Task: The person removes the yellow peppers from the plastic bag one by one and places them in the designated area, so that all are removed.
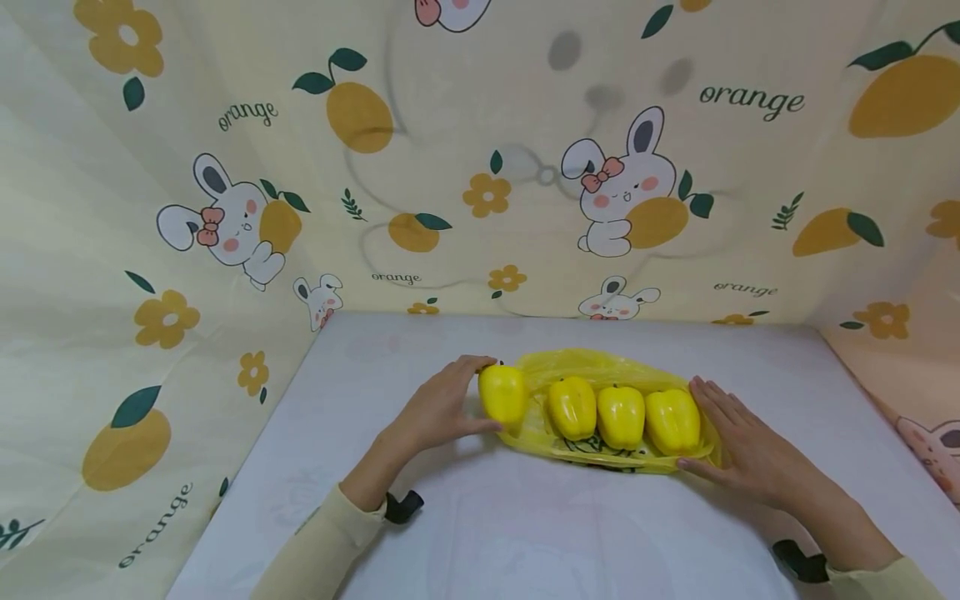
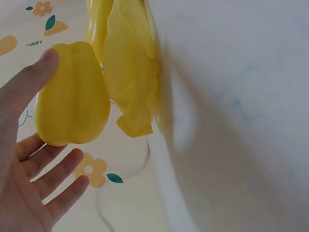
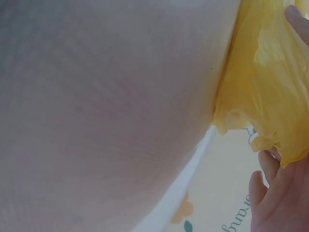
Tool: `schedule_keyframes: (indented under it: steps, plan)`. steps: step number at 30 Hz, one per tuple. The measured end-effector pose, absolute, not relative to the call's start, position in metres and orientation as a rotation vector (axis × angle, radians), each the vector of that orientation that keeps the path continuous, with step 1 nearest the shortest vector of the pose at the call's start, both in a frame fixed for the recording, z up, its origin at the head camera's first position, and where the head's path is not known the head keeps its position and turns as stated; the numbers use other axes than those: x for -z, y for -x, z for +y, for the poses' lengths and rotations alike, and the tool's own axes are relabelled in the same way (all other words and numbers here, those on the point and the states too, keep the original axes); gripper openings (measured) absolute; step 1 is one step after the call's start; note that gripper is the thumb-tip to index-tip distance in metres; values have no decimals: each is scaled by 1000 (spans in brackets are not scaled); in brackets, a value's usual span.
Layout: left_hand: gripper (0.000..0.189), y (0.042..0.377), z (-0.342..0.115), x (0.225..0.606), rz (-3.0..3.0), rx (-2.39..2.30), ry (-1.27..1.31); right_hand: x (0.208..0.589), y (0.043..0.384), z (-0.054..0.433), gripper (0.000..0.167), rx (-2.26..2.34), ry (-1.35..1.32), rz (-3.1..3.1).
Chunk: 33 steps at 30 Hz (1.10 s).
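My left hand holds a yellow bell pepper between thumb and fingers, at the left end of a yellow plastic bag. In the left wrist view this bell pepper is gripped at its two ends, with the other fingers spread loosely. Three more yellow bell peppers stand in a row within the opened bag. At the bag's right end lies my right hand, fingers fairly straight along the far side and thumb at the near side, beside the rightmost pepper. The right wrist view shows the bag against this hand.
The bag lies on a white table. Behind and at both sides hangs a cream cloth printed with rabbits, oranges and flowers. A black strap is at the left wrist, another black strap at the right.
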<state>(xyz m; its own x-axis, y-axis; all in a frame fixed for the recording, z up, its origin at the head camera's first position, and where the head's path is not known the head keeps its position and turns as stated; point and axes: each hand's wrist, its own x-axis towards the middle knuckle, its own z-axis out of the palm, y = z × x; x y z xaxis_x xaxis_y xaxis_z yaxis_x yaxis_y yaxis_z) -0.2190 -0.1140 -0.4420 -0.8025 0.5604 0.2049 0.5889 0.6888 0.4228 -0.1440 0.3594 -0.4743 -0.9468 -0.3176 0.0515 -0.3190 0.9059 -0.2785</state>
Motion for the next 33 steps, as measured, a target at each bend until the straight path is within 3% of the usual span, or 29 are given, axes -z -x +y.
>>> schedule_keyframes:
  steps: [33]
  plan:
    - [94,233,-154,444,-2786,853,915,474,144,359,122,-428,-495,-3075]
